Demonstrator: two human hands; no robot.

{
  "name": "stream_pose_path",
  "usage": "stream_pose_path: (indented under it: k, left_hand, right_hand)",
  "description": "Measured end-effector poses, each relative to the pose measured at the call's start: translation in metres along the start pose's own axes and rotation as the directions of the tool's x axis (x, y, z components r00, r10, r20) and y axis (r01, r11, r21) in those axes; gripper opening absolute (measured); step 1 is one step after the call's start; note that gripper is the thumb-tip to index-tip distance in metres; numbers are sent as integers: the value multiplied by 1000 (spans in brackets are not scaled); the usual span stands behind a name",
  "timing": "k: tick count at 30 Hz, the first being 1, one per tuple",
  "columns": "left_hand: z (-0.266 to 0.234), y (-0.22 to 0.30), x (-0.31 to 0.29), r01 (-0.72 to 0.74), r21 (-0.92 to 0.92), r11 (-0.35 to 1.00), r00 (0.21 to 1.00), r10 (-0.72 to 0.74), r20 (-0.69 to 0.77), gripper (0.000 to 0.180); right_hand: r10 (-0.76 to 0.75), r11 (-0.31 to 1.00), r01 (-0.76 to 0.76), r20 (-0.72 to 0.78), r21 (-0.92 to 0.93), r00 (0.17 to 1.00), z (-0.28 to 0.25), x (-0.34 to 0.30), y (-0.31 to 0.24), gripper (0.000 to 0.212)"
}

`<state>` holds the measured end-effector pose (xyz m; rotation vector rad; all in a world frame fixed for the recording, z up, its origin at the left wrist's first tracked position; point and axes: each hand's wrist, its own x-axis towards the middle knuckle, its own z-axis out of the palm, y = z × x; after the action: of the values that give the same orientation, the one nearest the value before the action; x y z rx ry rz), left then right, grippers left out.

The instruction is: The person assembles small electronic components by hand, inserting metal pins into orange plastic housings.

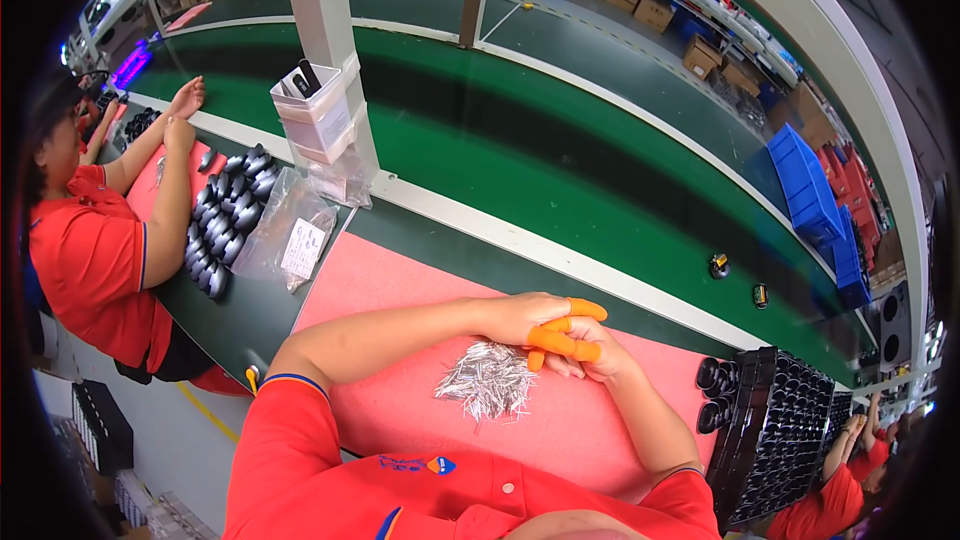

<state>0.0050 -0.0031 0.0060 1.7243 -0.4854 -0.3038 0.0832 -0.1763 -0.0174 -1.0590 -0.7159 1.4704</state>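
Observation:
My left hand [520, 321] and my right hand [606, 357] are clasped together over the far side of a pink mat [390, 285]. Their fingers are closed and interlaced, and several wear orange finger cots [551, 341]. No object shows between them; the palms are hidden. Just to the near left of the hands, a loose pile of thin silvery metal pins [486, 381] lies on the mat.
A green conveyor belt [500, 140] runs beyond the mat, carrying two small black-and-yellow parts [719, 265]. Black trays [775, 430] of dark parts stand at right. Plastic bags [295, 240], curved black parts [225, 210] and a co-worker [100, 250] are at left, near a post with a white bin [313, 115].

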Motion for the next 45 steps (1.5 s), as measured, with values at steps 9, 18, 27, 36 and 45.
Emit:
stream_pose_path:
  k: [9,18,27,36,45]
  left_hand:
    - [-5,2,-2,74,-13,997,997,-74,34,71]
    - [-2,-5,0,-3,-22,1000,1000,2,-11,71]
    - [-3,3,-1,34,14,999,999,-34,-3,75]
    - [-1,-5,0,-39,61,997,999,41,-27,76]
    - [-2,0,0,32,2,999,999,-32,-18,76]
  right_hand:
    - [1,1000,0,10,-23,1000,6,3,-7,50]
    - [6,1000,-7,-7,-22,1000,8,2,-9,47]
    - [3,999,-1,46,-46,999,2,0,-5,43]
    - [7,999,-8,-16,-48,1000,5,1,-6,41]
    - [18,1000,-18,5,-21,1000,5,1,-7,41]
